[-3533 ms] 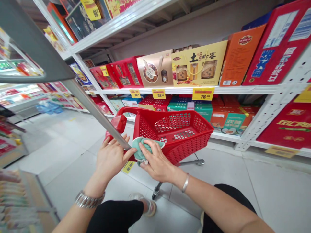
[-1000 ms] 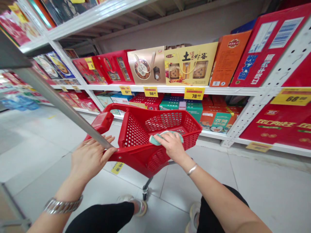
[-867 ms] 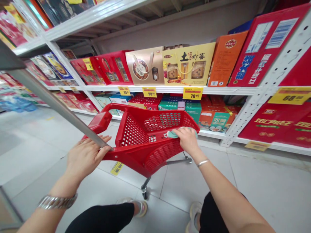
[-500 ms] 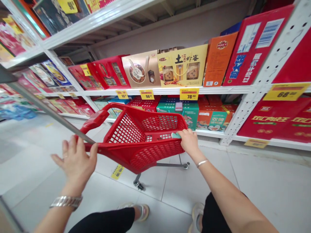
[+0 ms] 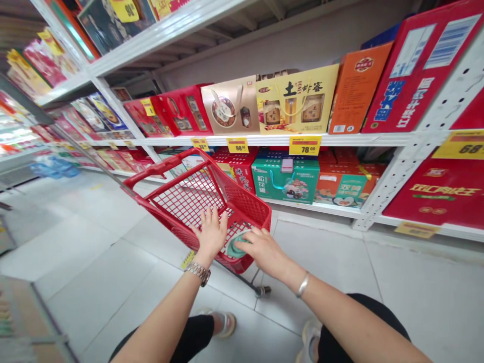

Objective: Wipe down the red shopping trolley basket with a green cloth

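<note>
A red plastic shopping cart (image 5: 245,204) stands tilted on the tiled floor in front of me. My left hand (image 5: 210,233) lies on the near rim of its basket with the fingers stretched forward. Beside it, my right hand (image 5: 263,249) presses a teal cloth (image 5: 235,248) against the near outer corner of the basket, fingers curled over the cloth. The cloth is mostly hidden under that hand.
White store shelving (image 5: 264,141) runs along the right with gift boxes and yellow price tags (image 5: 304,145). A grey metal pole (image 5: 75,143) slants in from the upper left. My feet (image 5: 226,322) stand on pale floor tiles; the aisle opens to the left.
The cart has swung round and tipped, its handle now far from me. My left hand left the handle end and came onto the basket rim. My right hand slid the cloth to the near corner.
</note>
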A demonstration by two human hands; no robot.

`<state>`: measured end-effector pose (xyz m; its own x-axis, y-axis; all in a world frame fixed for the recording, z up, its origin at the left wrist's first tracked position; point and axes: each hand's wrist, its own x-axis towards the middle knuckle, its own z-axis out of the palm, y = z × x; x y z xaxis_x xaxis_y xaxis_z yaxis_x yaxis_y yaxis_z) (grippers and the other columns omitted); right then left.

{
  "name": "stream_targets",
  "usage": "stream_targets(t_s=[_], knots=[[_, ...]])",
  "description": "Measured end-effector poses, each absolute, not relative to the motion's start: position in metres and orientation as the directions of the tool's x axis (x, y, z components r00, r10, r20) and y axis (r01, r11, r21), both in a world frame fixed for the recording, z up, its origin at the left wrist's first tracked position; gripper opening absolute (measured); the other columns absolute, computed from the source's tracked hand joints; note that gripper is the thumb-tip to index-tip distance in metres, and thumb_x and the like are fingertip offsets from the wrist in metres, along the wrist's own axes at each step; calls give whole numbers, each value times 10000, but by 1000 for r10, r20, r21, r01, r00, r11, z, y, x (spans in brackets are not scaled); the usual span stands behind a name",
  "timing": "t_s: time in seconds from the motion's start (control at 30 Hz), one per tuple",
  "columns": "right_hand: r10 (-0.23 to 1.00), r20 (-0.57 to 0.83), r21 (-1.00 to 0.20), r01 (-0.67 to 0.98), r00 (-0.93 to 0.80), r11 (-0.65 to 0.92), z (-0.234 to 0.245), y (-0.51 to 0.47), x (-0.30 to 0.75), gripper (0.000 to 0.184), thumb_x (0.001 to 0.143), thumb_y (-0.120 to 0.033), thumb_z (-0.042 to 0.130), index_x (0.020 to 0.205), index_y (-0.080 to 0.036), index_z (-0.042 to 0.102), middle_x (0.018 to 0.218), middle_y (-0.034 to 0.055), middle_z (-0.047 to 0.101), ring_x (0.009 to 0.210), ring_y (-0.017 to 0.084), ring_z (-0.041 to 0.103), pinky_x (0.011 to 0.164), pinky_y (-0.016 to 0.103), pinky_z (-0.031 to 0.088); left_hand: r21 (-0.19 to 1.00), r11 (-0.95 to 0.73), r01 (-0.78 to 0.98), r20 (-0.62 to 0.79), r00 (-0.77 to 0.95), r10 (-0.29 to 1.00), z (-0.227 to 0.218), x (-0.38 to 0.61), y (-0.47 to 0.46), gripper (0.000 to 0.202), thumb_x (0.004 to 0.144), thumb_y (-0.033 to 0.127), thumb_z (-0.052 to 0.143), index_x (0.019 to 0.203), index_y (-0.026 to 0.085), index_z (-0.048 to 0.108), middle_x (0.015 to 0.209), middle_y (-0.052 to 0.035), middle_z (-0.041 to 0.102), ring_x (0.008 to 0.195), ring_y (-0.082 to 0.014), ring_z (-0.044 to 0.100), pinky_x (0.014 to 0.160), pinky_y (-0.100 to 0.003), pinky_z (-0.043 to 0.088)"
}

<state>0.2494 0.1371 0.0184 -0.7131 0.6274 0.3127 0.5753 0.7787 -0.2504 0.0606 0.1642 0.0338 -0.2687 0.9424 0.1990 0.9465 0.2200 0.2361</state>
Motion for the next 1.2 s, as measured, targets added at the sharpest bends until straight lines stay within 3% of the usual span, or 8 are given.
stream_targets(t_s=[0.1,0.17,0.37,0.6,0.77,0.97,1.1,1.2], knots=[[623,363,-262,566,-693,782,12,161,259,337,1012,-121,506,1223,-308,690,1170,57,698,1087,213,519,862,346,391,62,150,987,242,-160,957,22,48,149,624,1018,484,353,1509,121,476,1597,-197,408,1530,-387,285,1194,-754,65],[642,395,-279,580,-657,765,9,180,266,347,1001,-103,523,1221,-303,702,1183,66,698,1115,213,518,870,348,383,9,171,985,278,-167,946,19,36,138,614,1013,481,377,1484,110,512,1582,-191,438,1528,-387,287,1209,-733,45],[713,410,-333,634,-569,697,5,190,250,376,969,-62,528,1180,-294,736,1160,63,698,1086,242,524,856,380,385,158,377,913,273,-407,871,17,21,126,554,1021,422,357,1446,135,566,1575,-188,455,1502,-421,330,1174,-776,168],[596,461,-285,526,-658,801,-12,119,188,276,961,-115,573,1184,-214,703,1061,85,689,995,233,512,812,364,391,169,252,953,310,-295,904,7,35,125,518,1020,330,331,1435,144,579,1536,-169,507,1497,-397,353,1182,-777,154],[508,500,-272,430,-701,861,-14,153,221,351,930,-48,564,1167,-252,721,1073,70,706,1028,216,532,900,369,403,93,203,975,320,-222,921,10,43,121,546,1021,384,343,1439,117,571,1526,-195,506,1493,-390,364,1205,-736,142],[698,593,-437,568,-402,698,-19,208,279,511,813,36,468,1095,-262,774,1151,96,703,1072,238,579,887,379,474,46,209,977,234,-214,948,17,53,119,600,1008,521,366,1407,145,610,1523,-194,514,1479,-403,385,1202,-731,151],[710,689,-574,489,-145,657,-13,222,298,542,742,20,425,1043,-250,787,1023,70,722,1002,227,629,920,394,515,13,157,987,200,-157,967,17,56,115,629,983,601,394,1387,181,630,1490,-177,561,1452,-400,424,1202,-746,62],[701,713,-618,480,10,622,-9,227,299,557,740,-19,439,1115,-260,774,1105,63,723,1085,233,633,998,419,507,40,102,994,175,-107,979,17,58,108,577,971,602,437,1360,235,653,1425,-154,629,1373,-389,519,1190,-761,19]])
